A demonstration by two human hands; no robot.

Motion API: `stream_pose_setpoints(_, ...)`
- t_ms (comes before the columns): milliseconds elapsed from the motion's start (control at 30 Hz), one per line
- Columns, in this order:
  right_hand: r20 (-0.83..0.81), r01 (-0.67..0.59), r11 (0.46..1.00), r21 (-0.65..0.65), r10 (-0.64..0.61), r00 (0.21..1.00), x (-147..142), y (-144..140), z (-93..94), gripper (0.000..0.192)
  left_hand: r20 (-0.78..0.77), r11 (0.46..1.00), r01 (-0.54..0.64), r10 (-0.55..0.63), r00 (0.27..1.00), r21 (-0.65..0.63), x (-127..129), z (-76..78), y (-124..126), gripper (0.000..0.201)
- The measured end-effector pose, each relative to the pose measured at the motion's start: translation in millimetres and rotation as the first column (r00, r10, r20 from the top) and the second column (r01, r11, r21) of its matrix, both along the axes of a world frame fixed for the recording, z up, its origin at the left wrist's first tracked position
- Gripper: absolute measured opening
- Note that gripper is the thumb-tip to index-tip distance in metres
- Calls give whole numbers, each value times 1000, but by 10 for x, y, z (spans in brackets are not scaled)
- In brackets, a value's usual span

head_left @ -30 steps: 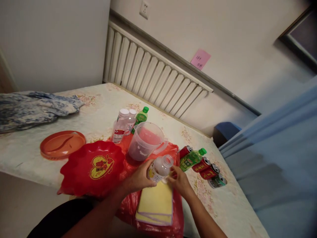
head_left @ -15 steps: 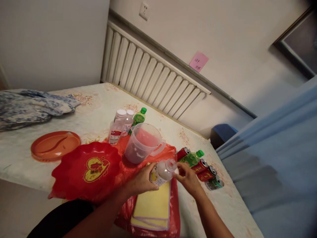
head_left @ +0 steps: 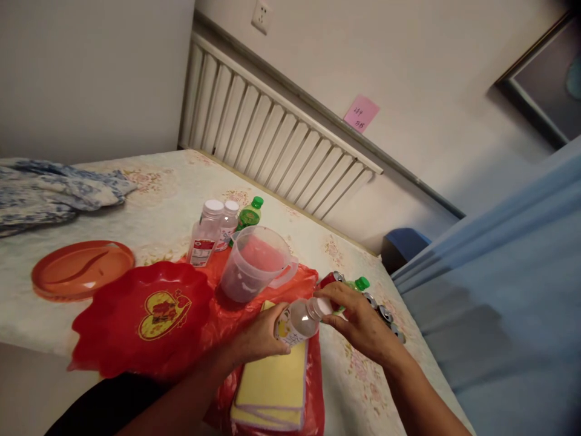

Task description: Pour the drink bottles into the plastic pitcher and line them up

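My left hand (head_left: 265, 333) is wrapped round a clear plastic bottle (head_left: 303, 320) with a white, yellow-printed label, tilted to the right. At its mouth my right hand (head_left: 356, 315) pinches a white cap (head_left: 322, 306) between thumb and fingers; whether the thread has caught cannot be seen. Below the bottle lie folded yellow cloths (head_left: 272, 387) on a red plastic bag (head_left: 315, 387). Just behind my left hand stands a translucent measuring jug (head_left: 247, 272) with its handle to the right.
Two white-capped bottles (head_left: 204, 233) and a green-capped bottle (head_left: 249, 215) stand behind the jug. To the left are a red scalloped tray (head_left: 113, 321) and an orange lid-like dish (head_left: 82, 281). Cans (head_left: 385, 313) and another green-capped bottle (head_left: 362, 283) lie at right, partly hidden by my hand.
My right hand has brought the white cap onto the bottle's open mouth. The left hand still holds the bottle, at much the same place. The view has shifted slightly.
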State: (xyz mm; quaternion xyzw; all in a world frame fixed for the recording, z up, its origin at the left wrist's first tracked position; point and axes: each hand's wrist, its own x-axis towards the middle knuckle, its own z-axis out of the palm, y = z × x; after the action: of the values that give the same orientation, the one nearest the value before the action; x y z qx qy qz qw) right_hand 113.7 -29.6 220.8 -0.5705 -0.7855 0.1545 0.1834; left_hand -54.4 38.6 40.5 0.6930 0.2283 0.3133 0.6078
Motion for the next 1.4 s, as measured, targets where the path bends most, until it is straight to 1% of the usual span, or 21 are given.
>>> stream_pose_setpoints(233,7,-16,1000,-3,16,1000,27,24,-56,29,3,1000,4,-4,1000,3,9,-12,-11,61)
stream_pose_setpoints(367,70,38,999,1,-38,997,56,31,-88,26,27,1000,11,-11,1000,6,11,-13,-14,65)
stream_pose_setpoints(500,153,79,996,52,-86,985,8,17,-120,25,-5,1000,0,0,1000,22,12,-14,-16,63)
stream_pose_setpoints(567,212,130,988,78,-144,967,-41,10,-161,26,-4,999,-4,4,1000,40,9,-11,-18,63)
stream_pose_setpoints(667,319,262,955,137,-292,901,-85,7,-251,34,14,999,4,-4,1000,46,6,-12,-17,64)
stream_pose_setpoints(700,332,291,945,152,-326,885,-81,6,-276,36,18,999,5,-6,1000,41,6,-16,-16,65)
stream_pose_setpoints(733,322,301,941,154,-336,885,-66,4,-292,38,18,999,6,-7,1000,34,8,-21,-14,65)
stream_pose_setpoints(767,284,290,946,142,-320,904,-41,1,-297,40,18,1000,5,-6,1000,27,10,-26,-12,65)
stream_pose_setpoints(867,63,178,980,85,-184,981,64,-13,-246,51,15,1000,9,-10,1000,19,17,-37,-7,63)
stream_pose_setpoints(933,-46,92,995,38,-90,995,123,-24,-192,61,10,1000,9,-9,1000,19,19,-38,-6,62)
stream_pose_setpoints(967,-73,64,998,15,-63,995,140,-28,-173,61,11,1000,7,-7,1000,21,20,-38,-6,63)
stream_pose_setpoints(1033,-87,43,999,-16,-45,995,145,-29,-166,48,9,1000,-1,0,1000,30,18,-39,-6,65)
stream_pose_setpoints(1067,-82,50,999,-9,-51,995,134,-26,-180,41,6,999,2,-2,1000,35,17,-42,-6,66)
stream_pose_setpoints(1133,-42,93,994,51,-90,995,95,-16,-235,33,-3,999,10,-10,1000,37,14,-51,-5,65)
stream_pose_setpoints(1200,38,156,978,142,-163,986,47,-4,-304,30,-13,999,16,-16,1000,30,14,-63,-4,66)
stream_pose_setpoints(1267,98,230,950,211,-254,962,14,6,-364,32,-14,1000,20,-20,1000,20,17,-75,-3,68)
stream_pose_setpoints(1333,69,286,936,205,-305,950,16,8,-414,37,-5,1000,25,-25,1000,14,21,-86,-1,69)
stream_pose_setpoints(1400,-64,299,947,122,-293,954,59,-4,-473,45,7,1000,29,-29,1000,11,25,-93,2,70)
